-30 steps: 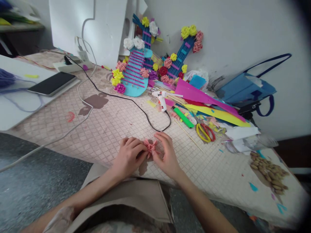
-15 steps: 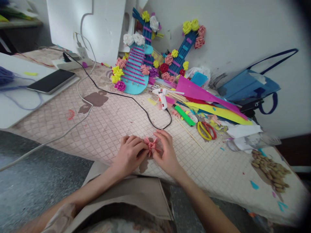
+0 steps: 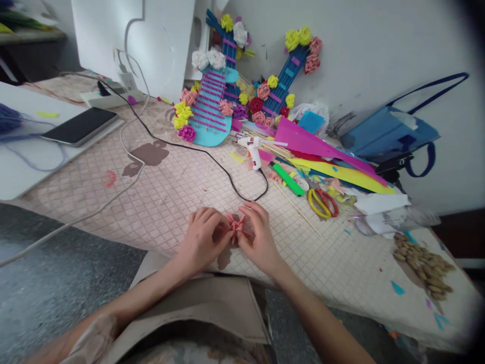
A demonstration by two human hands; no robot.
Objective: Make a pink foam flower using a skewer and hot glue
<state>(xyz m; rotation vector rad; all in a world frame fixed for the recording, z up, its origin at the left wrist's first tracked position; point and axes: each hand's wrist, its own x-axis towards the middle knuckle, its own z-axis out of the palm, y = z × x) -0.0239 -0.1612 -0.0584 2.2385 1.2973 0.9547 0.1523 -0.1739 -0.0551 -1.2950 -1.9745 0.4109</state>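
Note:
A small pink foam flower (image 3: pixel 236 225) sits between my two hands near the front edge of the quilted beige table cover (image 3: pixel 170 187). My left hand (image 3: pixel 203 237) is curled on the flower's left side, its fingertips pinching the petals. My right hand (image 3: pixel 256 236) closes on the right side, with thumb and fingers pressed to the flower. Both wrists rest low over the table edge.
Behind lie a white glue gun (image 3: pixel 253 149) with a black cord (image 3: pixel 197 154), a green marker (image 3: pixel 288 180), scissors (image 3: pixel 322 203), coloured foam sheets (image 3: pixel 326 156) and blue guitar-shaped crafts (image 3: pixel 212 106) with flowers. A phone (image 3: pixel 80 126) lies at left, nuts (image 3: pixel 424 265) at right, a blue bag (image 3: pixel 390 136) by the wall.
My hands stay on the pink flower; the fingers have shifted slightly around its petals. The view has tilted a little.

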